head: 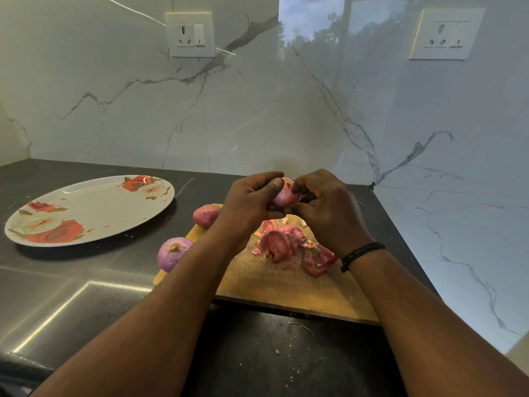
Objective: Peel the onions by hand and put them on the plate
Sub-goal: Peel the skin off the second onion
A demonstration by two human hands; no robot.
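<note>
Hands meet at frame centre: left hand (247,200) cups an onion (284,194), fingers wrapped round it, while right hand (326,209) pinches its top. Board (289,285) below holds peels (292,245) (two more onions (174,252) at its left edge). Plate (94,209) sits at left.

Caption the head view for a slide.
Both hands peel an onion above the cutting board; floral plate still empty.

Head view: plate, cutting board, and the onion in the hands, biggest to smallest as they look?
1. Cutting board and plate: look alike, arms hide part of the board.
2. Held onion, smallest.
</note>
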